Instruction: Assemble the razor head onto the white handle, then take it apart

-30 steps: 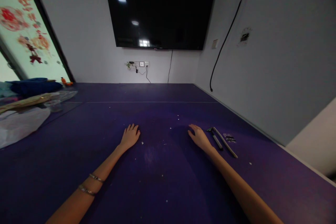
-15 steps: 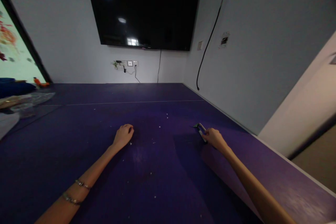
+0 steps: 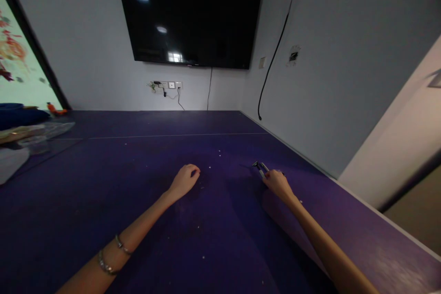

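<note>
- The small metal tool (image 3: 259, 167), dark with a pale handle end, lies on the purple counter (image 3: 138, 202), well to the right of the counter's middle and near its right edge.
- The right hand (image 3: 277, 182) covers the near end of the tool; its grip is curled around the handle, grasping it, while the tool's dark head pokes out beyond the fingers.
- Only one tool can be made out; whether anything more lies under the hand cannot be told.
- The left hand (image 3: 185, 180) rests on the counter to the left of the tool, well apart from it, its grip loosely curled with nothing in it.
- Two thin bracelets (image 3: 112, 257) circle the left forearm, nearer the camera than the tool.
- Small pale specks dot the counter around both hands.
- Far to the left of the tool, at the counter's left edge, lies a heap: clear plastic wrapping (image 3: 44, 131), a dark blue bundle (image 3: 17, 115) and one small orange thing (image 3: 55, 110). What the wrapping holds cannot be told.
- On the wall beyond the tool hangs one black screen (image 3: 193, 14), with a row of sockets (image 3: 167, 85) below it.
- One black cable (image 3: 275, 46) runs down the right-hand wall.
</note>
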{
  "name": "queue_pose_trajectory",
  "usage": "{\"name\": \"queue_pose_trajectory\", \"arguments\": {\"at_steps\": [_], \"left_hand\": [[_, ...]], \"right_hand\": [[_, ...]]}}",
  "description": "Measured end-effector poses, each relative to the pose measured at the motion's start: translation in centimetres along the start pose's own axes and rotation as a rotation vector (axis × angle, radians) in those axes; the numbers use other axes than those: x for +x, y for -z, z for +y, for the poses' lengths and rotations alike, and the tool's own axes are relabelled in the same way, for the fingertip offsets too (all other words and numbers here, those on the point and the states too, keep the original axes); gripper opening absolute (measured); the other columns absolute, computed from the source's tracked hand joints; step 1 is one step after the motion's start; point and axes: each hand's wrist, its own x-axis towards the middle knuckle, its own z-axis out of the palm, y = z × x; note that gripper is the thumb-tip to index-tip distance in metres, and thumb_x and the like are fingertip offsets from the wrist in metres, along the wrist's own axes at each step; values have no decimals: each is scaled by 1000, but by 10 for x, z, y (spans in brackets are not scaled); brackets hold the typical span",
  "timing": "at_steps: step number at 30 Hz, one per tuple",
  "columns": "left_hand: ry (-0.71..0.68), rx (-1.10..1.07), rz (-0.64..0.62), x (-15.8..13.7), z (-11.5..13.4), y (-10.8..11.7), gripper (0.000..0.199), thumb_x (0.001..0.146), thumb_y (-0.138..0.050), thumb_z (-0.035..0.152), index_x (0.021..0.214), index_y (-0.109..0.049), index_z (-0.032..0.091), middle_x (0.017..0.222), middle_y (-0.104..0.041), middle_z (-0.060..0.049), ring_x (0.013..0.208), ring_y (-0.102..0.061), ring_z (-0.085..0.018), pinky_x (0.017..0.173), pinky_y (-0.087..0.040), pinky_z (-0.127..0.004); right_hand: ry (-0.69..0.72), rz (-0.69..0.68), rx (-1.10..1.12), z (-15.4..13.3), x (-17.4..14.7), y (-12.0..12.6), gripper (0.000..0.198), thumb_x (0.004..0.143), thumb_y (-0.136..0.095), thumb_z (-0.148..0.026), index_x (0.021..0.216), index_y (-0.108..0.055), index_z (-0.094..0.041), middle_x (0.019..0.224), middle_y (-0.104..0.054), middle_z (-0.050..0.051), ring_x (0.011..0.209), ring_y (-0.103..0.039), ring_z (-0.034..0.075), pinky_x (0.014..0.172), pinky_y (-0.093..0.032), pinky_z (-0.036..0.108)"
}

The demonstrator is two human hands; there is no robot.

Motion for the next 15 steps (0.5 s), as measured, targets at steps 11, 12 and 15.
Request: {"name": "queue_pose_trajectory", "arguments": {"at_steps": [11, 12, 15], "left_hand": [[93, -456, -17, 20, 80, -34, 38, 80, -46, 44, 66, -66, 15, 64, -66, -6, 60, -58, -17, 57, -39, -26], [120, -483, -17, 21, 83, -36, 42, 80, -45, 47, 64, -65, 14, 60, -64, -5, 58, -57, -17, 54, -38, -25], [173, -563, -9, 23, 85, -40, 45, 79, -43, 53, 61, -60, 15, 54, -59, -3, 52, -53, -15, 50, -36, -24]], "right_hand": [[319, 224, 137, -111, -38, 33, 22, 84, -46, -24, 87, -67, -19, 82, -64, 7, 73, -61, 17, 64, -41, 23], [332, 219, 135, -118, -43, 36, 22, 85, -46, -23, 88, -67, -19, 83, -64, 7, 73, -61, 17, 65, -41, 23], [346, 199, 107, -134, -53, 39, 21, 85, -46, -21, 90, -66, -18, 85, -63, 8, 73, -61, 17, 66, -42, 25]]}}
